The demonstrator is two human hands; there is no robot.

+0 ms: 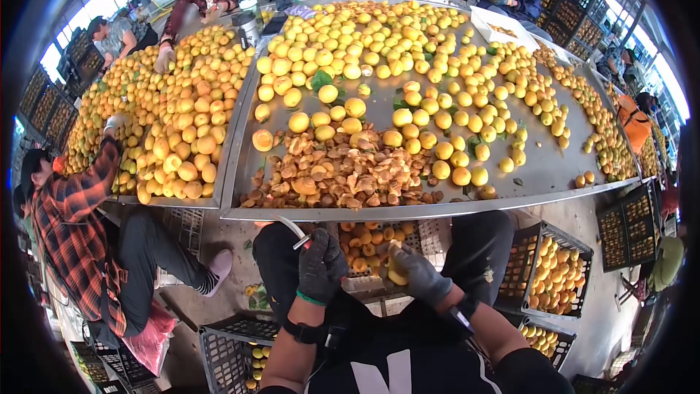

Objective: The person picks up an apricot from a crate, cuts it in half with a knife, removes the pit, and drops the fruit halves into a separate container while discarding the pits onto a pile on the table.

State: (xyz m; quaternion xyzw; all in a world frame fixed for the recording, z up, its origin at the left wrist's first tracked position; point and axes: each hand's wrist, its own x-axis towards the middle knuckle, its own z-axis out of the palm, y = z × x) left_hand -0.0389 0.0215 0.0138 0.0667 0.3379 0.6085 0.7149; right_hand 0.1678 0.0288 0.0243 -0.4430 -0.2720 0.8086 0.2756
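My left hand (321, 268), in a dark glove, is closed around a knife with a pale curved blade (293, 229) that points up and left. My right hand (425, 277), in a grey glove, grips a yellow apricot (397, 271) between thumb and fingers. Both hands are apart, in front of my lap, below the table edge. Under them a crate holds orange cut apricots (361, 242). On the metal table (306, 214) just beyond lies a heap of brownish apricot pieces (350, 168), with many whole apricots (328, 36) behind it.
Crates of apricots (560, 277) stand at my right, and another crate (226, 354) is at my lower left. A second table piled with apricots (182, 124) adjoins on the left. A person in a checked shirt (80, 204) sits there; several other people work around the tables.
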